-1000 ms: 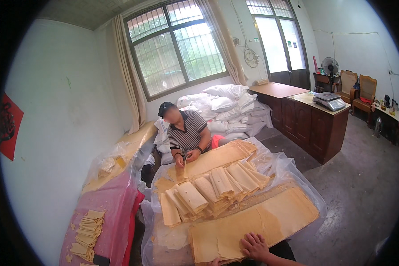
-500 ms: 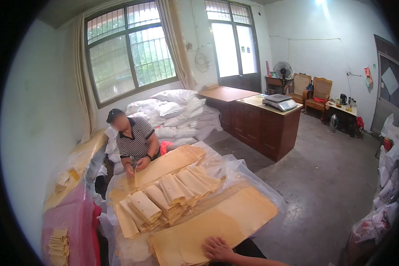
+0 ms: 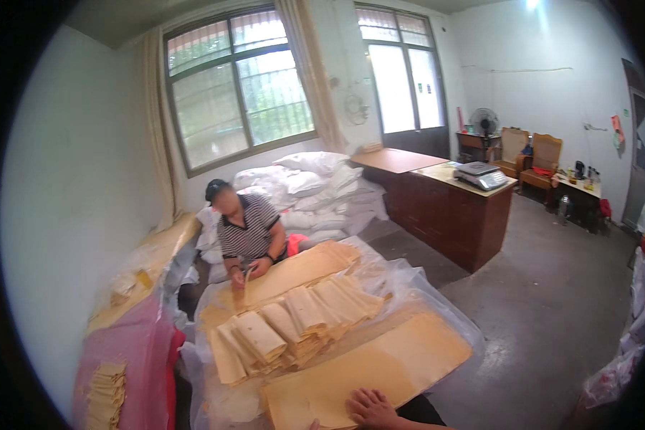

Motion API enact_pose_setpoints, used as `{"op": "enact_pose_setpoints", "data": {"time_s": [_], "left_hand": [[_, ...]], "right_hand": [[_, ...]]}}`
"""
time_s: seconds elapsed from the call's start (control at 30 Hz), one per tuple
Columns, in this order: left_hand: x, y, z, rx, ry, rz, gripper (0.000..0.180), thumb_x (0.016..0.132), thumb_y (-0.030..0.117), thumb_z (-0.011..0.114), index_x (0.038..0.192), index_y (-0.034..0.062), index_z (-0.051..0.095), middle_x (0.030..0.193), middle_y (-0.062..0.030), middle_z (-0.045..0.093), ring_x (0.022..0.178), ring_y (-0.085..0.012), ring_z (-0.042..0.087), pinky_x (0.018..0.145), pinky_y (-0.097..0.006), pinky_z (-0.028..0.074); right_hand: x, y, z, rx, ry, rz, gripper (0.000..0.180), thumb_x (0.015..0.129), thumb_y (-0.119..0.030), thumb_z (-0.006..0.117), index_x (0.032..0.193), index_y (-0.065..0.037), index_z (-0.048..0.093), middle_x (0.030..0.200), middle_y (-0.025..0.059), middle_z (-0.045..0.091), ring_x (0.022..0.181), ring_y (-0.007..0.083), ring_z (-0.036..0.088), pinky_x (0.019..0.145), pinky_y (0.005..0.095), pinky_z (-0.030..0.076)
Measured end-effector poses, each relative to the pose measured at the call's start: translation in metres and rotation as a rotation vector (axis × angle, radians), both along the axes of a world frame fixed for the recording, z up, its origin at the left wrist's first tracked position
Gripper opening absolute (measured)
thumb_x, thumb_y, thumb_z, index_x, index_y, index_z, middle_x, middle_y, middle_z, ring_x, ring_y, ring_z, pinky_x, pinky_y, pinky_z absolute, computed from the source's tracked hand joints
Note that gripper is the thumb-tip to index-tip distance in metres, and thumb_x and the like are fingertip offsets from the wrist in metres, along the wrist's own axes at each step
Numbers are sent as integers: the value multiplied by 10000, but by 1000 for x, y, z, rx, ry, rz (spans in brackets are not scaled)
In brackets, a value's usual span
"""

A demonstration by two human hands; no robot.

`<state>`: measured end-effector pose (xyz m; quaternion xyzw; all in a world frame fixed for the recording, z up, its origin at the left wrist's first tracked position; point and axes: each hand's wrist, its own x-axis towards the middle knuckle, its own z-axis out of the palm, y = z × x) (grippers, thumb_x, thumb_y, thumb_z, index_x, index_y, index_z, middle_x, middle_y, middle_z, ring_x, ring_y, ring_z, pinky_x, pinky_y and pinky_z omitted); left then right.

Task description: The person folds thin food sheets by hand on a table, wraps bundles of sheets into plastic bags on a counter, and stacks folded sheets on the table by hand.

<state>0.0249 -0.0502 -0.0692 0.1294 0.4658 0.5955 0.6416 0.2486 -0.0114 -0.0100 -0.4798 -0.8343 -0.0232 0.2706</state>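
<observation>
A long stack of thin yellow-tan sheets [image 3: 408, 355] lies along the near side of the low table. My right hand [image 3: 371, 410] rests on its near edge, palm down with the fingers stretched out. Only a fingertip of my left hand [image 3: 315, 425] shows at the lower edge, by the same stack; its other fingers are hidden. Beyond lies a row of folded tan sheets [image 3: 261, 337], overlapping one another. Another flat stack [image 3: 304, 272] is on the far side, in front of a co-worker [image 3: 249, 233] who holds a thin strip-like piece in both hands.
Clear plastic sheeting [image 3: 448, 308] covers the table's edges. White sacks [image 3: 312, 186] are piled behind the co-worker. A brown counter [image 3: 459, 215] bears a scale [image 3: 480, 175]. At left, folded pieces [image 3: 106, 394] lie on pink plastic [image 3: 140, 344]; more sacks [image 3: 641, 301] stand at right.
The view has turned slightly left, so everything sits further right in it. A fingertip of my left hand has come into sight. My right hand stays flat on the stack.
</observation>
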Motion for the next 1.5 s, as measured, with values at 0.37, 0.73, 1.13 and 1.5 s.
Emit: {"op": "enact_pose_setpoints", "data": {"time_s": [0.37, 0.73, 1.13, 1.5], "left_hand": [[-12, 7, -55, 51, 21, -8, 472, 871, 250, 677, 1261, 14, 554, 1175, -120, 598, 1077, -276, 576, 911, -414, 508], [9, -20, 45, -1, 448, -103, 423, 890, 276, 613, 1184, -28, 615, 1220, -136, 600, 1096, -253, 556, 989, -381, 436], [10, -15, 31, 75, 412, -86, 485, 919, 324, 578, 1247, -34, 581, 1240, -137, 591, 1105, -250, 553, 986, -372, 438], [8, -21, 54, -17, 467, -124, 481, 953, 326, 532, 1290, -17, 560, 1295, -146, 575, 1219, -259, 503, 1059, -377, 391]], "right_hand": [[1, 1, 5, 2, 7, 1, 518, 912, -428, 527, 1369, -184, 532, 1464, 109, 446, 1400, 302, 330, 1169, 479, 169], [0, 3, -9, 29, -42, -19, 526, 920, -454, 514, 1375, -193, 527, 1479, 116, 430, 1409, 298, 318, 1157, 495, 174], [0, 0, 10, -28, -28, 14, 516, 924, -426, 504, 1371, -170, 527, 1474, 129, 435, 1401, 308, 325, 1155, 492, 178], [-1, 2, 5, -28, -44, 31, 544, 928, -433, 478, 1409, -178, 498, 1489, 134, 416, 1411, 320, 307, 1161, 509, 163]]}}
